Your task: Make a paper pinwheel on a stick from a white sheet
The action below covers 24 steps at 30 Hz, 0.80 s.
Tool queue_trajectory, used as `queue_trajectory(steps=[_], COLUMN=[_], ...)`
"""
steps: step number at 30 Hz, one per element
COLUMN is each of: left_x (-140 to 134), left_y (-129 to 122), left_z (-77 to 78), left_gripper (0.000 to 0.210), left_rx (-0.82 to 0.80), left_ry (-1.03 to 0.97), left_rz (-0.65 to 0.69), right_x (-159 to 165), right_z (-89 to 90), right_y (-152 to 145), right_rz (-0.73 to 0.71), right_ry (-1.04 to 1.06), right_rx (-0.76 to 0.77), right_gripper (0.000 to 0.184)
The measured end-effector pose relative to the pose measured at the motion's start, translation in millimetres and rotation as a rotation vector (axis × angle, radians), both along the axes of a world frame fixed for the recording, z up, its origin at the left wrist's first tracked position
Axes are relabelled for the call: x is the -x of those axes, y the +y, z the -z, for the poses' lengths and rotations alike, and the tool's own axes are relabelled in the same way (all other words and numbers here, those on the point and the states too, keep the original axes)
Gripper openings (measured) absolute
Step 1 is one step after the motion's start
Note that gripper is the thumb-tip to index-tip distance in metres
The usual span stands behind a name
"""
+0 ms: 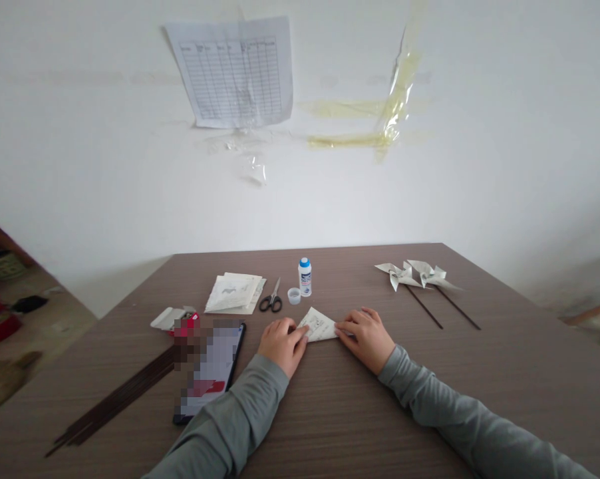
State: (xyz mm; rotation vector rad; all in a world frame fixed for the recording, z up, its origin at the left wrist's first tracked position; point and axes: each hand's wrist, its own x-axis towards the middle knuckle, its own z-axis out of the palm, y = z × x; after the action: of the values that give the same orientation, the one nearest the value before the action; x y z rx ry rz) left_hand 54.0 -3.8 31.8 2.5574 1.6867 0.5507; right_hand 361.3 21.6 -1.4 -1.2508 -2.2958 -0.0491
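A sheet of printed paper [318, 324], folded into a triangle, lies on the table in front of me with its point away from me. My left hand [283, 343] grips its left corner, thumb on top and fingers curled. At the right corner my right hand [368, 336] holds the paper between thumb and fingers. Just beyond stands a white glue bottle [304, 279] with a blue top, and a small clear cap [294, 296] sits beside it. Black-handled scissors [271, 301] lie left of the cap.
Paper squares [234, 293] are stacked left of the scissors. A partly blurred phone [213, 372], thin dark sticks [115, 402] and a small red-and-white box [180, 320] lie left. Two paper pinwheels [402, 275] on sticks rest at right. Behind the table [430, 412] rises a wall.
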Motion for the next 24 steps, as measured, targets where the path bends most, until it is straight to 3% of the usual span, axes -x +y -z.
queue_trajectory(steps=[6,10,24], left_x=[6.4,14.9,13.6], left_y=[9.0,13.5,10.7], left_z=[22.2,32.3,32.2], left_gripper=[0.039,0.043,0.038], left_rx=[-0.152,-0.172,-0.103], left_ry=[-0.041,-0.009,0.0], left_rz=[0.036,0.041,-0.04], right_x=[3.9,7.0,10.9], right_z=[-4.3,-7.9,-16.1], right_y=[-6.7,-10.9,-14.8], right_rz=[0.045,0.058,0.083], right_ry=[-0.034,-0.059,-0.094], right_rx=[-0.057,-0.077,-0.049], right_gripper=[0.025,0.025,0.027])
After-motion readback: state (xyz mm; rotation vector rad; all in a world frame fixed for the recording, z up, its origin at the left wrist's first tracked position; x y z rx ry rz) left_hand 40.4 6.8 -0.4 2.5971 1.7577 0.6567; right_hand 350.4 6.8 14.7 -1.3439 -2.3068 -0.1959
